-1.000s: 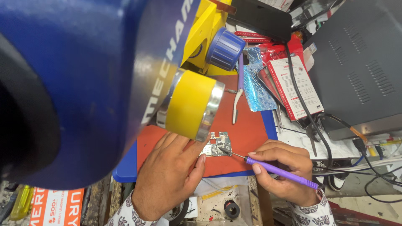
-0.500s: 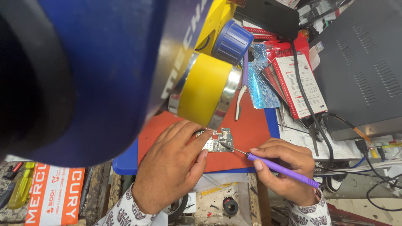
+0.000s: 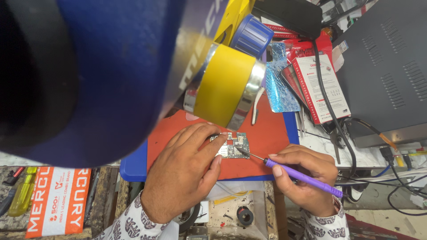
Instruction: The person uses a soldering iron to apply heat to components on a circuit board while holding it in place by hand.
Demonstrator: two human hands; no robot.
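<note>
A small green circuit board (image 3: 233, 145) lies on an orange-red mat (image 3: 267, 133). My left hand (image 3: 184, 171) rests on the mat with its fingertips pressing the board's left edge. My right hand (image 3: 307, 178) grips a purple-handled soldering iron (image 3: 302, 177) like a pen, and its metal tip touches the board's right side. A big blue and yellow microscope head (image 3: 133, 71) fills the upper left of the view and hides part of the mat.
The mat sits on a blue pad (image 3: 133, 166). Tweezers (image 3: 255, 106), a shiny blue foil pouch (image 3: 280, 84) and red and white packets (image 3: 320, 84) lie behind. A dark grey metal box (image 3: 382, 66) with cables stands at right. An orange printed box (image 3: 58, 200) and screwdrivers (image 3: 20, 195) are at lower left.
The view has shifted a little, so the microscope head covers more of the frame. Both hands stay on the board, with the iron tip still at its right side.
</note>
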